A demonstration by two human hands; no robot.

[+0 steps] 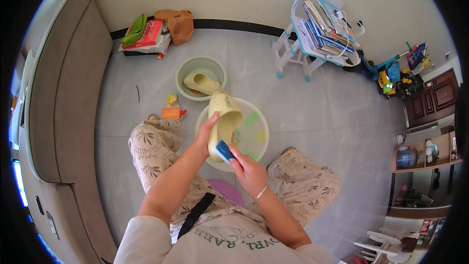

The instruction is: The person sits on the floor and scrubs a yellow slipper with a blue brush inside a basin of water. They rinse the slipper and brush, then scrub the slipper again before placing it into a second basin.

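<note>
My left hand [207,134] grips a pale yellow rubber slipper [224,108] by its side, its toe pointing away from me. In my right hand [249,168] is a blue scrubbing brush [224,151] with white bristles, at the slipper's heel end. Below the slipper stands a large translucent basin [261,132] with green and yellow patches showing. A second yellow slipper [202,82] lies in a smaller pale green basin [179,77] just beyond. What lies under the held slipper is partly hidden.
An orange packet [171,113] and a small yellow item [172,99] lie on the tiled floor to the left. A grey sofa [62,91] lines the left side. Books are piled on a white and blue child's chair [313,46]. A purple stool or basin [227,191] is between my legs.
</note>
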